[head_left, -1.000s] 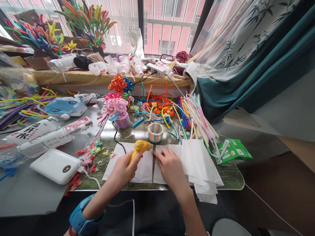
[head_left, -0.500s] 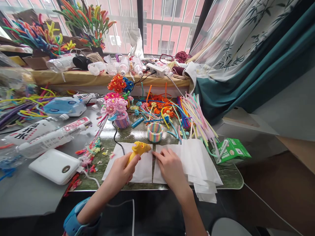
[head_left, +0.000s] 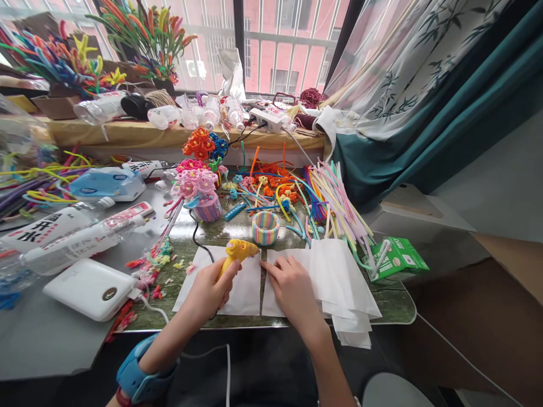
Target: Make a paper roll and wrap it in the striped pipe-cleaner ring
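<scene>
While my left hand [head_left: 213, 287] gripped the yellow glue gun [head_left: 240, 249] above the left white sheet [head_left: 243, 293], my right hand [head_left: 292, 281], apart from it, lay on the right sheet [head_left: 272, 302], index finger [head_left: 270, 268] extended near the nozzle [head_left: 254, 252]. Beyond stood a striped cup [head_left: 266, 233]; farther back, plastic bottles [head_left: 211, 114] lay along the windowsill [head_left: 156, 137].

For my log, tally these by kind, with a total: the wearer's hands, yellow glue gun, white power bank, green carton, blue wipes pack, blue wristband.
Left hand and right hand: 2
Glue gun: 1
Power bank: 1
Carton: 1
Wipes pack: 1
Wristband: 1
Total: 7
</scene>
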Available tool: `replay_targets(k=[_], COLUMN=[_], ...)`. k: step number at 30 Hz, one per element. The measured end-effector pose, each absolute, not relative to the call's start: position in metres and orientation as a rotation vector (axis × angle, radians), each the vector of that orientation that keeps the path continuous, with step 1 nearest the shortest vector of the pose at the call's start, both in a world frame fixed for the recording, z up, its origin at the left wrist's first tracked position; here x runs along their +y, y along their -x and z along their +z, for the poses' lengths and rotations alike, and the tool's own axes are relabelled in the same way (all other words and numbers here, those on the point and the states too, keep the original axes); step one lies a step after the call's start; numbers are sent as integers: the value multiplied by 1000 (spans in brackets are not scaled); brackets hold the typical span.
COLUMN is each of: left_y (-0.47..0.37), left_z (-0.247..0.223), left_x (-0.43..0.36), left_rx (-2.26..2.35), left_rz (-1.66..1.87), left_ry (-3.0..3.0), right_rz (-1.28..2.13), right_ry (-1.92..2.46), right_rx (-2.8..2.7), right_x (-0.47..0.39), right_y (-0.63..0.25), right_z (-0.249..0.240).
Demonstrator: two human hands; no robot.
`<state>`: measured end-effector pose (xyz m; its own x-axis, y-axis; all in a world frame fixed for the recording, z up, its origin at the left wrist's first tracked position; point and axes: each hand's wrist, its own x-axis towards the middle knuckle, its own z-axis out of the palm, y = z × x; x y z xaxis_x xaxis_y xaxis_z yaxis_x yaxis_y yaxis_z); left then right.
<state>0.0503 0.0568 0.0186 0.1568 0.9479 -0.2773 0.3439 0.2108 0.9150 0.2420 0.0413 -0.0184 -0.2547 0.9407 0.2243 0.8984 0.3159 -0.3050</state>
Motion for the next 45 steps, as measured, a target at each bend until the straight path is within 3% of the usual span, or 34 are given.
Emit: replay_targets(k=[45], left_y=[-46], left_z=[13], left_x=[52], left_rx=[1388], left_rz=[702], left_ry=[-1353], right_rz=[183], right_ry=[1706], right_rx=[-2233], right_x=[48], right_y=[-243], right_z=[-19])
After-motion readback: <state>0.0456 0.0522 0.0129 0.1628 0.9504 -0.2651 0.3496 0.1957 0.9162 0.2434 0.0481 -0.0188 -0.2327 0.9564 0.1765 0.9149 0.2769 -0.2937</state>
